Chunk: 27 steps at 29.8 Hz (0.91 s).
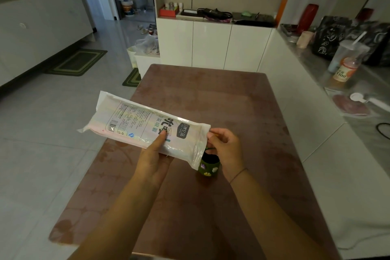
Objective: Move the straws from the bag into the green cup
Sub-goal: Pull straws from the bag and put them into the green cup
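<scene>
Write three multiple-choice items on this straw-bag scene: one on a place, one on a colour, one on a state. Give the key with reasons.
1. Where is the green cup?
A. On the floor
B. On the table, below the bag's right end
C. On the side counter

2. What colour is the table covering?
A. Brownish pink
B. Bright blue
C. Black

3. How is the bag of straws held?
A. Lying flat on the table
B. Hanging from a hook
C. Lifted off the table, gripped by the left hand

Key: 1 B, the cup stands under the bag's end beside the right hand; 2 A, the cloth looks dusty pink-brown; 3 C, the left hand's thumb presses on the bag's front.
</scene>
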Each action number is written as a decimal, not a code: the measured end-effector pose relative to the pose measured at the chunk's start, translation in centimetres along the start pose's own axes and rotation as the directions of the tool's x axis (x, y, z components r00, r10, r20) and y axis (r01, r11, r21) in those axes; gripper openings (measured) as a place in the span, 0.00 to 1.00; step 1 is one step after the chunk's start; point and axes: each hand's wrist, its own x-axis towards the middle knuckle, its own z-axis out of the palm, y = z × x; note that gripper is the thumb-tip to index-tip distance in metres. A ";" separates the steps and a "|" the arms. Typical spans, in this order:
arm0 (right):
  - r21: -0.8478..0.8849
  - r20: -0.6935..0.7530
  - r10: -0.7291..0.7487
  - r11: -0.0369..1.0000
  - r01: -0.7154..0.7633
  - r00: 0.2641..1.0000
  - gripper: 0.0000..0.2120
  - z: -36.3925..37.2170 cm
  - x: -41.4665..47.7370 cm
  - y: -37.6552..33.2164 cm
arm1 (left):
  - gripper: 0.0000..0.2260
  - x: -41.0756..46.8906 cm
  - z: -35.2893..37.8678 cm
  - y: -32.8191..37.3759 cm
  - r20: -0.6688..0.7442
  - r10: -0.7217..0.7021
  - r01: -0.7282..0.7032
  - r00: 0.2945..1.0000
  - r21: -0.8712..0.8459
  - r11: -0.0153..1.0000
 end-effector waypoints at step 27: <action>0.707 0.314 0.210 0.600 -0.376 0.926 0.18 -0.2 0.0 1.4 | 0.12 0.9 -1.6 -1.6 -0.020 -0.069 0.065 0.997 -0.149 0.987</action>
